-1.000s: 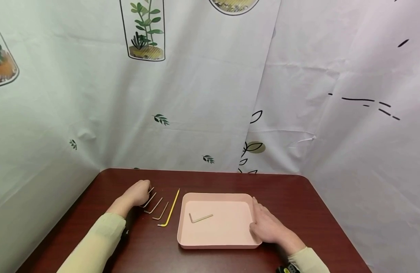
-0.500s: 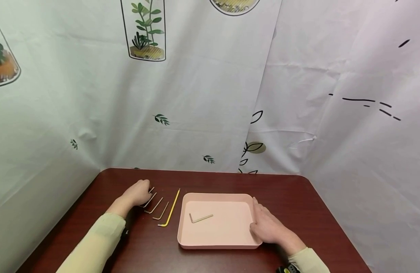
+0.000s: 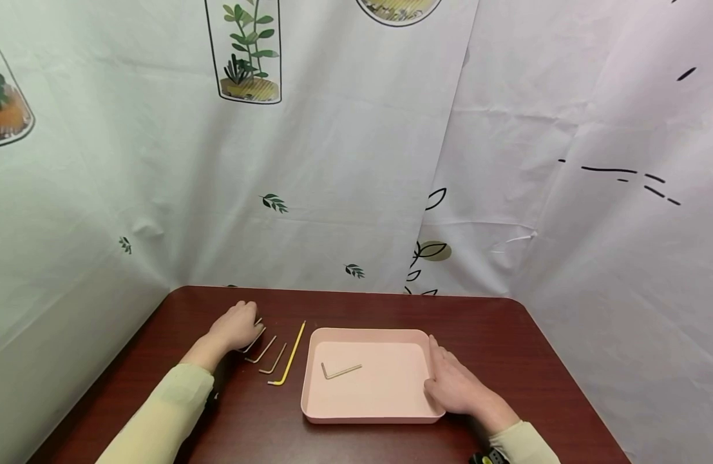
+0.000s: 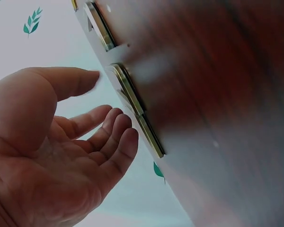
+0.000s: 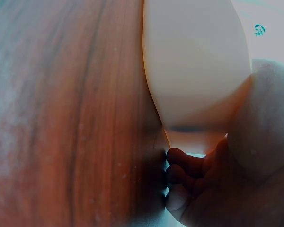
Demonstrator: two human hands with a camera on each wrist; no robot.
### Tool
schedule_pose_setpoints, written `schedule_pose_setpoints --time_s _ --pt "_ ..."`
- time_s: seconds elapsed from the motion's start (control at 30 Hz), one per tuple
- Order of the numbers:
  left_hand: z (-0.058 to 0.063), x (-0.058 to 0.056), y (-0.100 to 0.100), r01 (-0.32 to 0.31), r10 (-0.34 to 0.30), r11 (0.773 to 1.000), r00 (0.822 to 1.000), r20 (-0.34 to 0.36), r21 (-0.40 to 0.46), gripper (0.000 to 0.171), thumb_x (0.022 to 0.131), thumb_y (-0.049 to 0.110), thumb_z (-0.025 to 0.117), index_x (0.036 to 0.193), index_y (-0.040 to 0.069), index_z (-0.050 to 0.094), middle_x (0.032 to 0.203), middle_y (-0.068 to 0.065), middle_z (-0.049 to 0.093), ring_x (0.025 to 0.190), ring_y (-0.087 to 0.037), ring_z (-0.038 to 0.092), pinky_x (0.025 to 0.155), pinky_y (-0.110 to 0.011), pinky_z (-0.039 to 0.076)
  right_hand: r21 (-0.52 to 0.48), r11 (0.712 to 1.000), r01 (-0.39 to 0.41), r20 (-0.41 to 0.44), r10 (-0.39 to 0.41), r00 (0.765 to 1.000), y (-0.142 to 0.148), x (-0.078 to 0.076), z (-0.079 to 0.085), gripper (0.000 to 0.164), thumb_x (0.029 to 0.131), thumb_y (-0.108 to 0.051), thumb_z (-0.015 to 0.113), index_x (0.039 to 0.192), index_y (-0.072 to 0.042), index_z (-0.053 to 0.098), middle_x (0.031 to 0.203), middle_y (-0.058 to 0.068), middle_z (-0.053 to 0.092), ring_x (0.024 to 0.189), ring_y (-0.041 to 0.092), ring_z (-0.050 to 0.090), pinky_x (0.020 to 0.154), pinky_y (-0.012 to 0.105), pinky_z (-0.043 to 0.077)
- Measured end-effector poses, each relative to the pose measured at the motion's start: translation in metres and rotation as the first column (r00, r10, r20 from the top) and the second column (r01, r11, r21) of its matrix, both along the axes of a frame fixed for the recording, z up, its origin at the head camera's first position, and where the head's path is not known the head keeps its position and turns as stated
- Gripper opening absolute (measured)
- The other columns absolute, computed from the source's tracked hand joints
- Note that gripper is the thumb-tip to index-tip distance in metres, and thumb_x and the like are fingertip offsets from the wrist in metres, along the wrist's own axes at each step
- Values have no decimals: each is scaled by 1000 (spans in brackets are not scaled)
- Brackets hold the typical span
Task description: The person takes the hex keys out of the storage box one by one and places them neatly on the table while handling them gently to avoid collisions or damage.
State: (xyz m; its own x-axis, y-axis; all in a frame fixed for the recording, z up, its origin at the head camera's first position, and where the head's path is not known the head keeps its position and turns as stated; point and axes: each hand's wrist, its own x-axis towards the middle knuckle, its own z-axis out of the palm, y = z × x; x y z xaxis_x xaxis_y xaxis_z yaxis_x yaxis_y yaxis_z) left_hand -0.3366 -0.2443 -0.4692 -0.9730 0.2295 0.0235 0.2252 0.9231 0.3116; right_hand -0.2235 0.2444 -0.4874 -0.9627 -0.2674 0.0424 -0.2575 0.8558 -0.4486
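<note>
My left hand (image 3: 237,325) is low over the far left of the table, beside a row of L-shaped hex keys. Its thumb and loosely bent fingers stand apart with nothing between them in the left wrist view. Just past the fingertips lies a metal hex key (image 4: 130,90), with another hex key (image 4: 151,137) behind it. My right hand (image 3: 455,383) grips the right side of a pink tray (image 3: 385,386), thumb over the rim and fingers along the outer wall. Inside the tray lies one metal hex key (image 3: 341,372).
Between my left hand and the tray lie more metal hex keys, one hex key (image 3: 275,361) nearest a longer yellow hex key (image 3: 292,354). All rest on the dark red-brown table (image 3: 356,444). A printed white curtain (image 3: 333,161) hangs behind and at both sides.
My left hand has risen slightly and its fingers have shifted beside the far hex keys. The right hand, the tray and the hex key inside it have stayed in place.
</note>
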Motion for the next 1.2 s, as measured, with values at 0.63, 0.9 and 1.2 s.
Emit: schedule_pose_setpoints --time_s 0.63,0.9,1.2 --pt "6 4 29 36 -34 999 996 -77 32 28 104 24 62 112 -1 56 108 -16 55 99 -35 53 88 -55 48 3 1000 3 -2 -3 1000 5 -1 -5 90 92 -6 64 165 21 20 166 43 37 156 55 39 126 65 34" --pt "11 8 43 71 -65 997 988 -142 39 47 105 23 64 136 -11 57 124 -23 59 116 -41 56 100 -59 50 8 1000 5 -2 -5 1000 5 -2 -3 90 92 -6 64 166 20 20 164 42 40 155 52 41 124 63 36" --pt "21 21 63 132 -124 991 977 -172 35 42 104 22 62 135 -7 60 122 -18 60 116 -37 57 97 -56 50 1 1000 -5 12 5 1000 5 -3 -3 89 93 -7 63 166 20 20 165 42 39 156 54 39 125 64 34"
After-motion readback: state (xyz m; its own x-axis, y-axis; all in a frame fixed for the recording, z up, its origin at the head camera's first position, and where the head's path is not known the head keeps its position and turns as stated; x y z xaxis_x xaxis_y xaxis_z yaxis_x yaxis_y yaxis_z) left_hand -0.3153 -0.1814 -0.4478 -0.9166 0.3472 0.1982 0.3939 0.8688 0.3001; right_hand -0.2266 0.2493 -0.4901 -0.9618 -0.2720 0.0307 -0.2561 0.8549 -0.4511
